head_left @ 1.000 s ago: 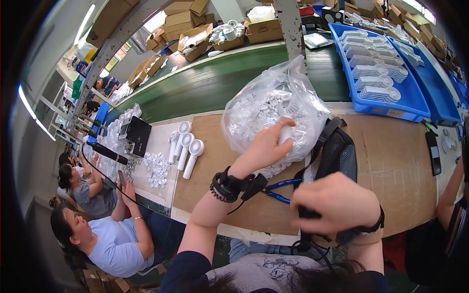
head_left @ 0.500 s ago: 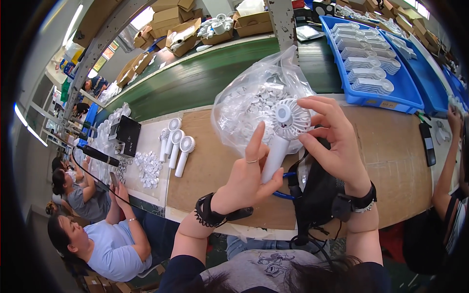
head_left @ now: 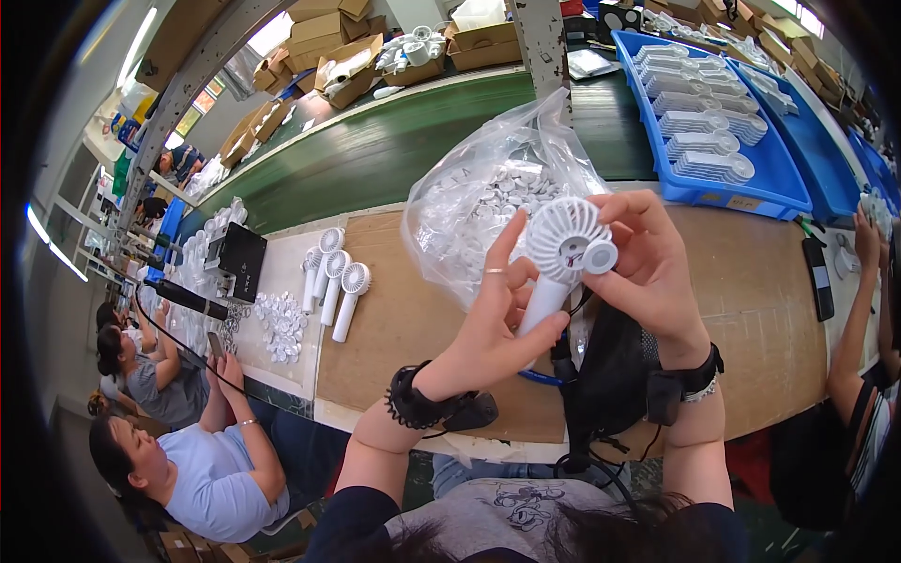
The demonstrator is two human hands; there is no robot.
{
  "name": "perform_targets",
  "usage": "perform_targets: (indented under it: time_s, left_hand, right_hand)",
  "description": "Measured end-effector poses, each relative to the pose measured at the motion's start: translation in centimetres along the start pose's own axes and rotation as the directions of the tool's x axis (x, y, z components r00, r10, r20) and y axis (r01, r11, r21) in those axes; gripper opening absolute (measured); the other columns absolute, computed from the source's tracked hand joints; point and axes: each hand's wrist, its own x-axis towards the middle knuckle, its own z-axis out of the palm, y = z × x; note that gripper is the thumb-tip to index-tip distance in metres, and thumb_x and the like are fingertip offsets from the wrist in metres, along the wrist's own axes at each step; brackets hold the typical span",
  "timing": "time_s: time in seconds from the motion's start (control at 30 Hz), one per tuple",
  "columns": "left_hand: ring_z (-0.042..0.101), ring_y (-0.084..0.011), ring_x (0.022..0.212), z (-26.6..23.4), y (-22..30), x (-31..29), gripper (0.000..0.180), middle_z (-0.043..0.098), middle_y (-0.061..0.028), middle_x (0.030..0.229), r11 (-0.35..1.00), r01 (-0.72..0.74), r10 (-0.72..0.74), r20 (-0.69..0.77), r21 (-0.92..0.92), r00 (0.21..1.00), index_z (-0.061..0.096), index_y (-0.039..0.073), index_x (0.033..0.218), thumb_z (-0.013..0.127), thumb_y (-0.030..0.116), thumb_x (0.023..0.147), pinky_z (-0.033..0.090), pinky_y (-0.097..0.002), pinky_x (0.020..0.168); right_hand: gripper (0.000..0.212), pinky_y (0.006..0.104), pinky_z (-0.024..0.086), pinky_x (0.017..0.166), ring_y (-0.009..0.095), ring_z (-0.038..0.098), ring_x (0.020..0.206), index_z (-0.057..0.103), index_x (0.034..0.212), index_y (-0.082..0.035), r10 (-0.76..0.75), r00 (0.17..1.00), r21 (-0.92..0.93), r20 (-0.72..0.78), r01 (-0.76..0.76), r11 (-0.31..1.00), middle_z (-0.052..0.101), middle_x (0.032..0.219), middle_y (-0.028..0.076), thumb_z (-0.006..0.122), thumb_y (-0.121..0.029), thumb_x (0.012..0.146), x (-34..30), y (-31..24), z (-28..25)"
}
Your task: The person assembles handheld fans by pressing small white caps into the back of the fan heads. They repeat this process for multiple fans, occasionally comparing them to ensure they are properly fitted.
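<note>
A white handheld fan (head_left: 560, 230) stands tilted in front of me, its round slatted head up. My left hand (head_left: 483, 342) is closed around the handle, index finger stretched up beside the head. Between the fingers of my right hand (head_left: 652, 281) is a small round white cap (head_left: 601, 256), held at the lower right of the fan's head. The hub opening beside the cap shows something small and dark reddish inside. Just behind the fan lies a clear plastic bag (head_left: 446, 225) full of small round white and silvery parts.
Several white fans (head_left: 352, 281) lie on the left, near a pile of small round pieces (head_left: 282, 324) and a black box (head_left: 246, 261). A blue tray (head_left: 784, 183) of white parts stands at the back right. A black pouch (head_left: 615, 375) lies below my hands. Co-workers sit on both sides.
The cap has come away from the middle of the fan's head and moved to the lower right in my right hand, uncovering the hub. The fan has shifted slightly right and turned.
</note>
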Motion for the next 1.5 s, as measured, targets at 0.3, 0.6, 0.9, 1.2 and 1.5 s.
perform_targets:
  time_s: [0.3,0.6,0.9,1.2,1.5]
  left_hand:
    - [0.049,-0.0104,0.074,-0.4,-0.2,0.4,0.066,0.043,-0.0097,0.108,0.947,0.127,-0.135,-0.006,-0.294,0.991,0.004,0.010,0.137,0.046,0.002,0.086,0.044,-0.0219,0.060]
    - [0.047,-0.0255,0.106,-1.0,-1.0,0.5,0.063,0.041,-0.0151,0.121,1.000,0.018,-0.017,-0.126,0.009,0.992,0.010,0.001,0.135,0.048,0.002,0.084,0.036,-0.0349,0.092]
    - [0.053,-0.0280,0.102,-2.2,-1.7,1.0,0.066,0.049,-0.0199,0.113,0.912,-0.184,0.256,-0.157,0.368,0.954,0.012,0.001,0.135,0.052,0.003,0.082,0.041,-0.0353,0.086]
    - [0.040,-0.0200,0.115,-2.3,-1.4,0.7,0.065,0.032,-0.0144,0.128,0.916,-0.198,0.261,-0.143,0.350,0.955,0.012,0.000,0.135,0.050,-0.002,0.082,0.034,-0.0316,0.095]
    - [0.052,-0.0289,0.102,-2.6,-1.3,0.9,0.069,0.047,-0.0185,0.114,0.854,-0.226,0.334,-0.160,0.469,0.929,0.014,0.001,0.134,0.057,0.004,0.081,0.043,-0.0349,0.083]
  right_hand:
    - [0.037,0.0280,0.044,0.080,0.018,0.053,0.099,0.055,0.099,-0.006,-0.187,0.982,-0.503,0.033,0.178,0.846,0.049,0.109,0.010,0.065,0.006,0.066,0.3,-1.3,1.0]
    - [0.023,0.0257,0.047,0.070,0.019,0.061,0.079,0.063,0.086,-0.003,-0.279,0.960,-0.578,0.037,0.249,0.777,0.062,0.085,0.008,0.068,0.003,0.065,0.0,-0.6,1.6]
    - [0.024,0.0266,0.049,0.066,0.021,0.062,0.075,0.057,0.084,-0.001,-0.323,0.936,-0.672,0.140,0.329,0.664,0.063,0.083,0.012,0.064,0.010,0.064,-0.3,0.1,2.5]
    - [0.024,0.0270,0.048,0.055,0.022,0.060,0.064,0.061,0.082,-0.004,-0.521,0.819,-0.769,0.240,0.488,0.413,0.061,0.081,0.009,0.068,0.003,0.060,-0.2,0.6,2.5]
    - [0.024,0.0276,0.048,0.055,0.022,0.060,0.064,0.060,0.081,-0.004,-0.501,0.827,-0.764,0.257,0.491,0.419,0.061,0.087,0.010,0.068,0.003,0.059,-0.1,0.6,2.6]
